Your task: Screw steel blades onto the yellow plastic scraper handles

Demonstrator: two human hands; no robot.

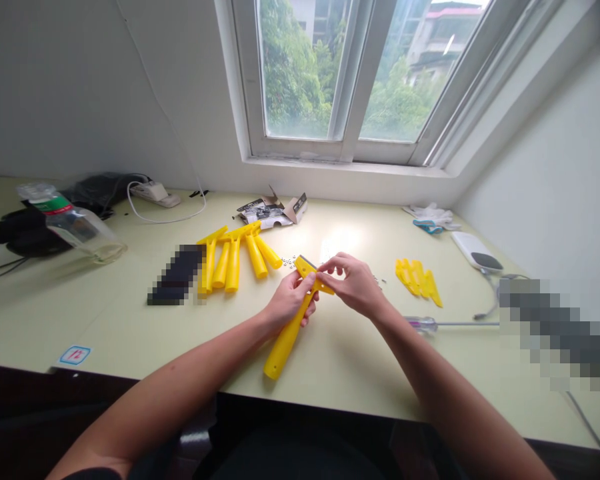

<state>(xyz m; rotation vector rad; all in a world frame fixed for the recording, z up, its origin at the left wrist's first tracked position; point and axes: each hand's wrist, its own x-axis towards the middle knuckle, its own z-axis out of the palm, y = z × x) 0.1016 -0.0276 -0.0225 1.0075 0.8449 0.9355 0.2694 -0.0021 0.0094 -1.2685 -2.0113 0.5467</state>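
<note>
My left hand (291, 299) is closed around the neck of a yellow scraper (285, 345), just below its wide head. The scraper slants, with its handle end toward me and a dark strip along the head's far edge. At the head, my right hand (354, 285) has thumb and fingertips pinched together against the yellow plastic; whatever lies between them is hidden. Small metal nuts (289, 262) are scattered just beyond the head. To the left lie several more yellow scraper handles (233, 267). Flat yellow pieces (418, 280) rest to the right, and small screws (379, 283) lie beside my right hand.
A screwdriver (423, 325) with a clear handle lies beyond my right forearm. Toward the window are a torn box (270, 212) and gloves (433, 217). A white device (475, 250) sits at right. A plastic bottle (83, 230) leans at left, near a power strip (155, 193).
</note>
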